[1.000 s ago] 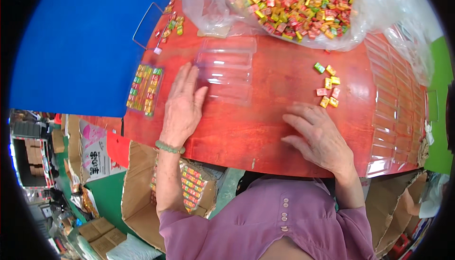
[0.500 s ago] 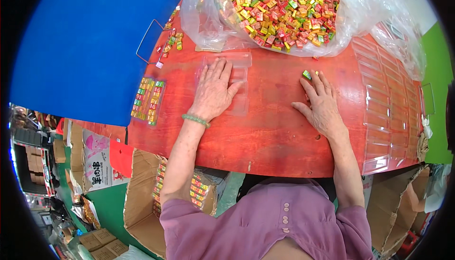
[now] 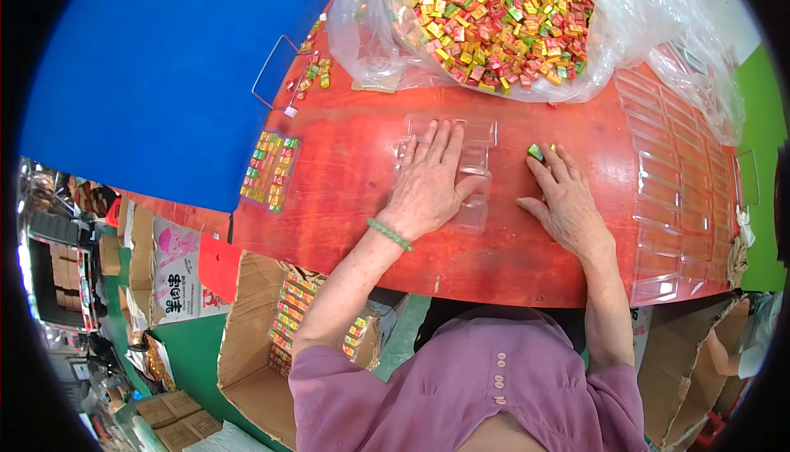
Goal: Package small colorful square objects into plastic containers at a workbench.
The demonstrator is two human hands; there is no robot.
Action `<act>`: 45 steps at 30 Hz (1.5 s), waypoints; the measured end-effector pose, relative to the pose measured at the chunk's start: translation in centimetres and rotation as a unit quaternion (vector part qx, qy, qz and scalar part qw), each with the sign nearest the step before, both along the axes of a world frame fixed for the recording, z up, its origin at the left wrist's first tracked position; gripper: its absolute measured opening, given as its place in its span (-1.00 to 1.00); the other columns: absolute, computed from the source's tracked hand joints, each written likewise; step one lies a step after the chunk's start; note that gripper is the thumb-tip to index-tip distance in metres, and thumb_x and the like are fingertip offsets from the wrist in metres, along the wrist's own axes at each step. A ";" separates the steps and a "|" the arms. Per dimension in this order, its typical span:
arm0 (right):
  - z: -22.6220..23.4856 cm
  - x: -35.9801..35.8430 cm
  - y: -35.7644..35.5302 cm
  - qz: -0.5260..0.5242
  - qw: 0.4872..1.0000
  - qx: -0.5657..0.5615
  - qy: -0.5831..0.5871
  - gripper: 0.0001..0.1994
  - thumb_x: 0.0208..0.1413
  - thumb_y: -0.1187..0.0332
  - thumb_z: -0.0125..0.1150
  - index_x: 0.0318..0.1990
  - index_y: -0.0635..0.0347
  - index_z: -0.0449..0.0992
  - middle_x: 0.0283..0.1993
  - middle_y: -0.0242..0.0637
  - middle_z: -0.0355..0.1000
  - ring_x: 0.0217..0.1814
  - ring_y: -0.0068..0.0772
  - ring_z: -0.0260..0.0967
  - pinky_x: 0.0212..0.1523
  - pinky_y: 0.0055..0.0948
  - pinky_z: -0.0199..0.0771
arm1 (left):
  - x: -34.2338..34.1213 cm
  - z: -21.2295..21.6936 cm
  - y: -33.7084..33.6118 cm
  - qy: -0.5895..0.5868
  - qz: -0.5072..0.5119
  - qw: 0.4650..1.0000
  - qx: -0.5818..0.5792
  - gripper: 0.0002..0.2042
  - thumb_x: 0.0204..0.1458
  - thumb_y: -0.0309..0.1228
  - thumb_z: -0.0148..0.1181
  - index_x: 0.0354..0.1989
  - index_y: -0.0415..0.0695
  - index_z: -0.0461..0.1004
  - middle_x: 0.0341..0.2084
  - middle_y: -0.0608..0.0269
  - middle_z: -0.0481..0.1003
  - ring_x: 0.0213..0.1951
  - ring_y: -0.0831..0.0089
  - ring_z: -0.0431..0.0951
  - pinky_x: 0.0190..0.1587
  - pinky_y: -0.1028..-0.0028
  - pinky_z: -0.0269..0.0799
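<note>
Clear plastic tray (image 3: 476,158) is covered over much of its left and middle by the left hand (image 3: 432,182), which is laid flat on it with fingers straight and thumb off to the right. For good steadying, pressure should be kept light and spread across the ribs — thin plastic of this kind would probably slide or buckle under a hard push. The right hand (image 3: 568,205) is rested on the red table (image 3: 350,156) with fingers slightly parted and thumb clear; by its fingertips a green piece (image 3: 535,151) is seen, and whatever lies beneath the palm is hidden. Small pieces there are best drawn together with loose fingers, so that none is flicked away. Both hands are well apart, with the tray under the left one and to the left of the right one. Farther left, a filled tray (image 3: 272,165) is set down; to the right, empty clear trays (image 3: 671,188) are laid out — and at the far side, a heap of wrapped pieces (image 3: 502,32) is held in an open plastic bag (image 3: 366,40).
</note>
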State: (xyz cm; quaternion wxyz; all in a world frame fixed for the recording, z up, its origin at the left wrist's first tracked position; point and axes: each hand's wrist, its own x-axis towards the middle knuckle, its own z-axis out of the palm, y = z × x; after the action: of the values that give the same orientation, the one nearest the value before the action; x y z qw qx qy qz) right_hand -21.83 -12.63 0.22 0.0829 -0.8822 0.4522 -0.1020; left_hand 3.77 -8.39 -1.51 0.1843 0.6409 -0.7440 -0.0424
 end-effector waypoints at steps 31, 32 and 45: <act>-1.0 4.3 -14.1 0.039 0.994 0.049 -0.088 -0.57 -0.06 0.56 0.14 0.06 0.23 0.48 0.02 0.08 0.42 0.12 0.18 0.42 0.13 -0.06 0.48 | -6.9 1.1 -12.7 0.000 0.025 0.999 -0.030 -0.71 0.09 -0.53 0.16 -0.03 -0.35 0.35 -0.18 -0.27 0.53 -0.21 -0.10 0.67 -0.20 0.10 0.65; -1.2 3.8 -13.5 0.028 0.992 0.060 -0.105 -0.56 -0.04 0.57 0.14 0.08 0.24 0.47 0.04 0.09 0.42 0.12 0.19 0.42 0.14 -0.05 0.48 | -7.1 0.9 -12.5 0.003 0.025 1.000 0.003 -0.74 0.12 -0.53 0.12 -0.03 -0.33 0.36 -0.18 -0.28 0.53 -0.22 -0.10 0.67 -0.21 0.09 0.64; -0.7 0.4 -4.5 -0.020 0.993 0.017 -0.115 -0.51 0.17 0.40 0.29 0.27 0.17 0.42 0.16 -0.03 0.46 0.09 0.10 0.42 0.09 -0.07 0.45 | -4.0 1.6 -4.2 0.053 -0.078 0.995 -0.040 -0.47 0.23 -0.31 0.21 0.32 -0.30 0.31 0.21 -0.25 0.41 0.25 -0.11 0.40 0.29 0.06 0.33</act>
State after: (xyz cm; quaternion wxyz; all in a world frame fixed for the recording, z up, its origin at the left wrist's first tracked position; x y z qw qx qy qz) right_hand -21.40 -17.17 -0.51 0.1472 -0.8540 0.4585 -0.1967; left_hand -0.23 -12.57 0.13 0.2452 0.5698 -0.7820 -0.0613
